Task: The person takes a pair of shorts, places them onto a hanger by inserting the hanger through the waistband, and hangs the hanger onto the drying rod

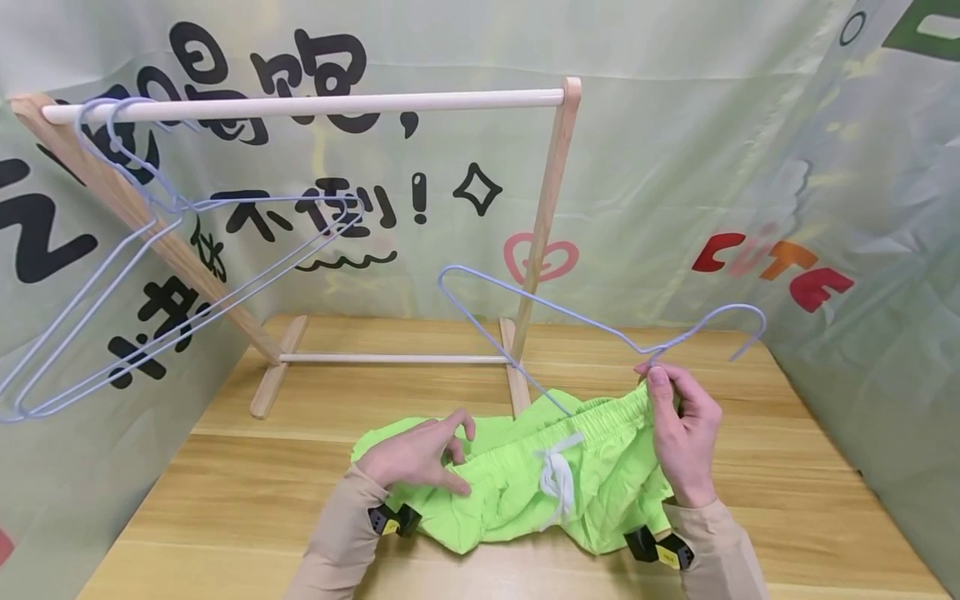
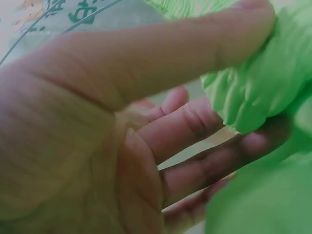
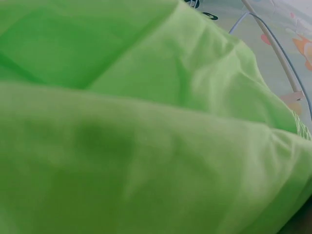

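Bright green shorts [image 1: 510,492] with an elastic waistband and a white drawstring [image 1: 557,479] lie bunched on the table. A blue-purple wire hanger [image 1: 540,302] leans over them, its lower part hidden inside the waist and its hook pointing right. At the hanger's neck, my right hand [image 1: 686,429] pinches the wire together with the waistband's right end. On the left side, my left hand [image 1: 420,450] holds the waistband between thumb and curved fingers; the left wrist view shows the gathered edge [image 2: 243,97] between them. Green cloth [image 3: 146,156] fills most of the right wrist view.
A wooden rack with a white rail [image 1: 315,105] stands behind at the left. Two similar hangers [image 1: 180,204] hang at the rail's left end. The rack's right foot [image 1: 514,375] is just behind the shorts. A printed curtain [image 1: 637,167] encloses the wooden table [image 1: 810,500].
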### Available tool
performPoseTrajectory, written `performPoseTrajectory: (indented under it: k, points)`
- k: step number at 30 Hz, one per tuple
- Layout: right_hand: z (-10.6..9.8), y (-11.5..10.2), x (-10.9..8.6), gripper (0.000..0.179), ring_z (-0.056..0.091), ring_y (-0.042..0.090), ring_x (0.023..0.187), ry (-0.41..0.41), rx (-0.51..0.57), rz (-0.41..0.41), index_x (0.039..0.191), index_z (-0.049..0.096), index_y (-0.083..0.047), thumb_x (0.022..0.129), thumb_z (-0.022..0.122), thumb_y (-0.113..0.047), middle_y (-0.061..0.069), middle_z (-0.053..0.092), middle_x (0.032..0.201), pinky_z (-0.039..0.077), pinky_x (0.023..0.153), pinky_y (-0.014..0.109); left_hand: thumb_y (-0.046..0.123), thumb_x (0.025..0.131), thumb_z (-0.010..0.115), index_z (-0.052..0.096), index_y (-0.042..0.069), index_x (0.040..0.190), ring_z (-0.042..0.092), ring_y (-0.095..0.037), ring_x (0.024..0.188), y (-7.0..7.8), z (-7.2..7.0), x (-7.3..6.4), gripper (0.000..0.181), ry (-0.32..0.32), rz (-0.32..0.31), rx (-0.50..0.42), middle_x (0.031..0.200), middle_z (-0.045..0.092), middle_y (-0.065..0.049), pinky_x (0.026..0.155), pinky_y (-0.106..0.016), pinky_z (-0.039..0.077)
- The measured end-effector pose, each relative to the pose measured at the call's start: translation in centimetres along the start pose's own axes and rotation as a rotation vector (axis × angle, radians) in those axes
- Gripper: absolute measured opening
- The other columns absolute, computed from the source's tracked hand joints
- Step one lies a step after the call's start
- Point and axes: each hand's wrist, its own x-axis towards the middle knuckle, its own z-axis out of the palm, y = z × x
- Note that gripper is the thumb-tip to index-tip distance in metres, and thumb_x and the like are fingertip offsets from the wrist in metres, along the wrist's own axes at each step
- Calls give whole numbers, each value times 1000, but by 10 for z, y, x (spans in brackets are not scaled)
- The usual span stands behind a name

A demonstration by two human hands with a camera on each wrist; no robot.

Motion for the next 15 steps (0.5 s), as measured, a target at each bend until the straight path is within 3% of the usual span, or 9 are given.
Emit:
performPoseTrajectory:
  k: [4,7,12,15]
  points:
    - [0,-1,1,19,26,5,51,3,-31,13,90,61,20,99,51,7,-17,64,77,23,48,24,16,81,81,51,15,104,49,-4,72,-5,-7,-6,38,17,66,18,76,57,12,77,-22,45]
    - [0,-1,1,19,27,6,52,4,-29,15,90,60,20,100,51,7,-17,68,82,24,50,23,20,79,82,58,17,101,60,-9,88,-6,-12,-12,33,45,87,37,91,65,6,85,-27,51]
    - [0,0,1,18,25,5,51,1,14,1,90,61,21,99,50,9,-14,65,77,20,47,25,23,75,86,66,11,110,65,-27,114,-5,-21,-21,42,80,72,99,119,71,-7,101,-43,54]
    - [0,2,0,17,25,4,50,2,15,-4,90,62,20,98,50,10,-12,57,69,18,45,26,17,77,83,66,5,114,66,-28,110,-5,-26,-26,42,134,89,143,119,70,-11,98,-44,56]
